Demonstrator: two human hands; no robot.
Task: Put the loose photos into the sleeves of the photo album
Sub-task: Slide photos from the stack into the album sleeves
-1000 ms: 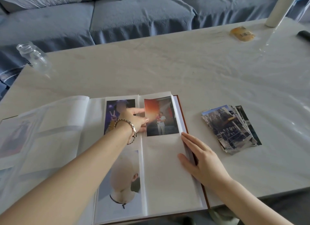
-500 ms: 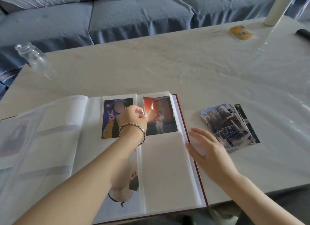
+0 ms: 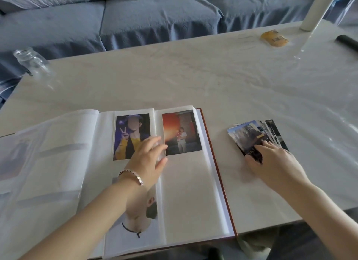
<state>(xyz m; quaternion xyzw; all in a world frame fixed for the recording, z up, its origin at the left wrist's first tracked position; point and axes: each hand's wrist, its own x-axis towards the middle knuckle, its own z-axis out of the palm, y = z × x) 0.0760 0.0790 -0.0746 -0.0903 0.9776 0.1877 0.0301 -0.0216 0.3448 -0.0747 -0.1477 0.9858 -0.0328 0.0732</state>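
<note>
- Photo album (image 3: 193, 192) open and flat at the near edge of the table (image 3: 193, 75); white pages with clear sleeves, reddish-brown cover rim along the right side.
- Spine and long axis from near to far, far end leaning slightly left; left-hand leaves arched upward.
- Two sleeved prints side by side at the album's far end, both upright: purple-and-yellow portrait (image 3: 133, 131) on the left page, orange-red scene (image 3: 182, 131) on the right page.
- Third print (image 3: 143, 234) below the portrait, partly hidden by the forearm.
- Loose photos (image 3: 249, 135) in a fanned stack on the table, right of the album and apart from it; long edges near to far with the same slight lean, fan spreading rightward.
- Left hand (image 3: 147, 160) palm down over the album's gutter, fingers straight and slightly apart, tips blurred, holding nothing.
- Right hand (image 3: 275, 162) on the stack, fingertips on the top photo, thumb at its near edge; pinching or merely resting, impossible to tell.
</note>
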